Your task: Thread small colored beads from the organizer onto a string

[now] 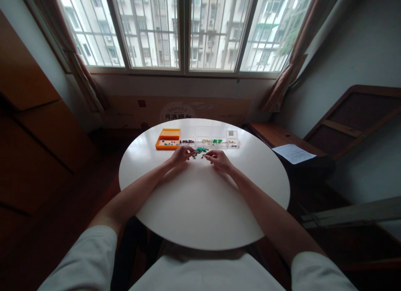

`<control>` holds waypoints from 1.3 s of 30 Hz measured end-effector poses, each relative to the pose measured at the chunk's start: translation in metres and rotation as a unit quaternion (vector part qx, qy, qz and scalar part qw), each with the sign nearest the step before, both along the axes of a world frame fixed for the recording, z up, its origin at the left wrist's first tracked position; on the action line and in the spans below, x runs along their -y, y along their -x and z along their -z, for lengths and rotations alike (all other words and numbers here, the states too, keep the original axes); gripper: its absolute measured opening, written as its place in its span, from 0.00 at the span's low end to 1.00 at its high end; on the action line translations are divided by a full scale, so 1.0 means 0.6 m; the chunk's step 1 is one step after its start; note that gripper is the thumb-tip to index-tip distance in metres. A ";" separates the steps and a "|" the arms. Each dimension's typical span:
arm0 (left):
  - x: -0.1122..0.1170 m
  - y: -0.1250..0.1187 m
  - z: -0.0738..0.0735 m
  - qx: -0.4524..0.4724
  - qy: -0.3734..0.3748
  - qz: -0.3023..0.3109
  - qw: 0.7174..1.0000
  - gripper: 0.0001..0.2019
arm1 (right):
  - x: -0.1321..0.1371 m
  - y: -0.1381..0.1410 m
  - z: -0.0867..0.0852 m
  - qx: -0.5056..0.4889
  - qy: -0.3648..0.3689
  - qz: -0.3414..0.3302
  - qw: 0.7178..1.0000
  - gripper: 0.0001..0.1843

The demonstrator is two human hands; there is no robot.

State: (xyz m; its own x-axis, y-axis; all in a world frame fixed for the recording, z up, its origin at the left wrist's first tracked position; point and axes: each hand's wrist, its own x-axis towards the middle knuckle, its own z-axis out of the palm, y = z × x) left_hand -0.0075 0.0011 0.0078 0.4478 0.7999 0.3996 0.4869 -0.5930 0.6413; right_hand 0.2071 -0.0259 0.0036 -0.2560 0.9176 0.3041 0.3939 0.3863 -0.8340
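A small pile of green, blue and dark pieces (202, 150) lies on the white round table (197, 199), between my two hands. My left hand (182, 154) is at the pile's left edge with its fingers curled together; whatever they hold is too small to name. On the other side, my right hand (216, 158) pinches at a tiny dark piece near the pile's lower right. Behind my left hand stands an orange tray (169, 133) with small blue and dark bits in it. Clear plastic boxes (203, 132) hold dark, yellowish and green pieces in separate compartments.
A smaller clear box with an open lid (232, 134) ends the row at the right. Past the table's right edge, a sheet of paper (293, 153) rests on a dark surface beside a wooden bench (266, 132). A large cardboard box (125, 111) lies below the window.
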 end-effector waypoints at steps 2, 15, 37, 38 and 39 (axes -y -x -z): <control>0.005 -0.008 -0.003 0.067 0.042 0.041 0.996 0.18 | 0.010 0.015 -0.001 -0.045 0.019 -0.030 0.998 0.15; 0.017 -0.017 -0.001 0.110 0.129 0.132 0.977 0.18 | 0.021 0.034 0.007 -0.070 0.015 -0.038 0.997 0.16; 0.023 -0.024 0.002 0.140 0.127 0.116 0.975 0.19 | 0.012 0.030 0.013 -0.088 0.021 -0.021 0.996 0.18; 0.022 -0.024 0.003 0.140 0.130 0.116 0.975 0.19 | 0.012 0.030 0.013 -0.087 0.021 -0.022 0.996 0.18; 0.021 -0.024 0.003 0.140 0.131 0.117 0.974 0.19 | 0.012 0.030 0.014 -0.085 0.021 -0.024 0.996 0.18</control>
State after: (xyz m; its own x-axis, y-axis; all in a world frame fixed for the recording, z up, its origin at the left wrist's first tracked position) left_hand 0.0068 -0.0115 0.0057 0.5336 0.7797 0.3277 0.1420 -0.4646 0.8741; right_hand 0.1890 -0.0331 -0.0047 -0.2470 0.9187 0.3082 0.2269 0.3641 -0.9033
